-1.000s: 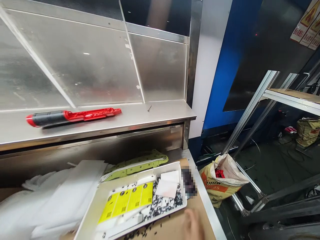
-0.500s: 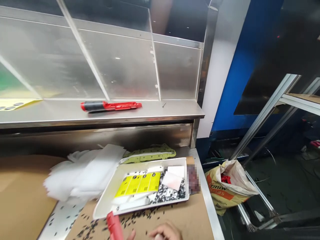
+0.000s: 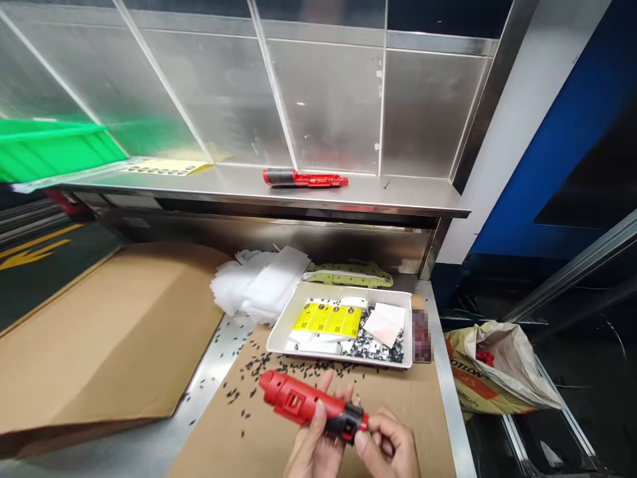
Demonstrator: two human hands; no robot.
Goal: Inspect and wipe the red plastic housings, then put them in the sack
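Note:
My left hand [image 3: 314,445] is closed round a red plastic tool body [image 3: 291,398] with a black end, held low over the brown cardboard sheet [image 3: 279,445]. My right hand [image 3: 391,445] pinches the black end [image 3: 348,421] of that same part. A second red and black part [image 3: 304,178] lies on the steel shelf [image 3: 398,196] above. Small black bits are scattered on the cardboard in front of a white tray [image 3: 286,328].
The white tray holds yellow labels [image 3: 326,318], white slips and black bits. White foam sheets [image 3: 259,285] and a green pouch [image 3: 348,273] lie behind it. A large cardboard box [image 3: 99,332] sits left, a green bin [image 3: 50,149] on the shelf, an open sack [image 3: 497,375] on the floor right.
The view has swung left and down. Both hands have come up into view holding the red part, which was only partly seen at the bottom edge before.

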